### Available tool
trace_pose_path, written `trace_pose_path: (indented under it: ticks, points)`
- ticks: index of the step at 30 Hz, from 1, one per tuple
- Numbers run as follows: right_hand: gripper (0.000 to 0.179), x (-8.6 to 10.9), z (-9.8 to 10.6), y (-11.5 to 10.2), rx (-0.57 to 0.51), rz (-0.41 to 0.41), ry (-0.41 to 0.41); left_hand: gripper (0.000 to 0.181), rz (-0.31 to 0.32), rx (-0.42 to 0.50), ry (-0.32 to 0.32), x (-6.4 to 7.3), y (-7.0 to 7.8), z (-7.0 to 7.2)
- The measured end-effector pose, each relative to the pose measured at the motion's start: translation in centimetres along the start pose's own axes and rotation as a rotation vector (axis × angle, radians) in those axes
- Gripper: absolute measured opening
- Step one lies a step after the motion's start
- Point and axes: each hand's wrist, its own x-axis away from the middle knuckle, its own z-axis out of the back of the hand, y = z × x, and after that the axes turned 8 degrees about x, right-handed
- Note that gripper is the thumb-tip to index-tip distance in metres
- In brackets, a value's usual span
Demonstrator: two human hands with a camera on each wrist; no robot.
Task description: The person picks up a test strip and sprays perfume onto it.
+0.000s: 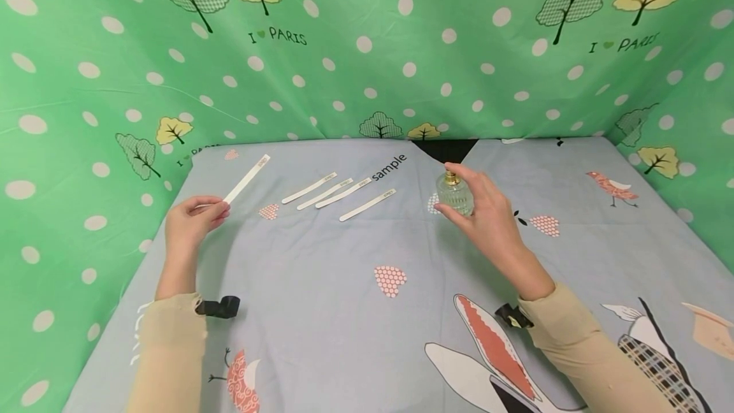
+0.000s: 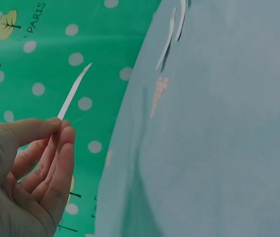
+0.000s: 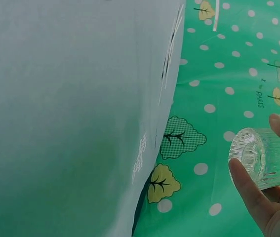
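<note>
On the left in the head view, my left hand [image 1: 196,220] pinches a thin white paper strip [image 1: 248,178] by its lower end, between thumb and fingers. The strip [image 2: 72,98] points up and away, with a slight bend in the left wrist view. My right hand [image 1: 492,214] grips a clear ribbed glass perfume bottle [image 1: 457,199] with a gold neck. One finger is on the bottle's top and the thumb is at its base. In the right wrist view, the thick round base of the bottle [image 3: 248,153] faces the camera.
Several more white paper strips [image 1: 367,205] lie slanted between the hands on the blue-grey printed cloth [image 1: 321,273], near a printed word "sample". A green dotted curtain [image 1: 367,43] closes off the back and both sides.
</note>
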Motion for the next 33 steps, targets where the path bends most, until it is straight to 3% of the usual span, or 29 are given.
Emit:
trace_pose_path:
  ticks: [9,26,33]
  points:
    - [0.076,0.0,-0.1,0.0,0.006,0.0,0.001,0.013,0.013,0.022,0.039,-0.7,-0.8,1.4]
    - [0.077,0.1,-0.1,0.0,0.011,0.002,-0.007,0.004,0.075,-0.129,0.087,-1.6,-2.5,3.0]
    - [0.077,0.0,-0.1,0.0,0.004,0.017,0.005,0.044,0.118,-0.123,0.11,-1.5,-2.5,3.9]
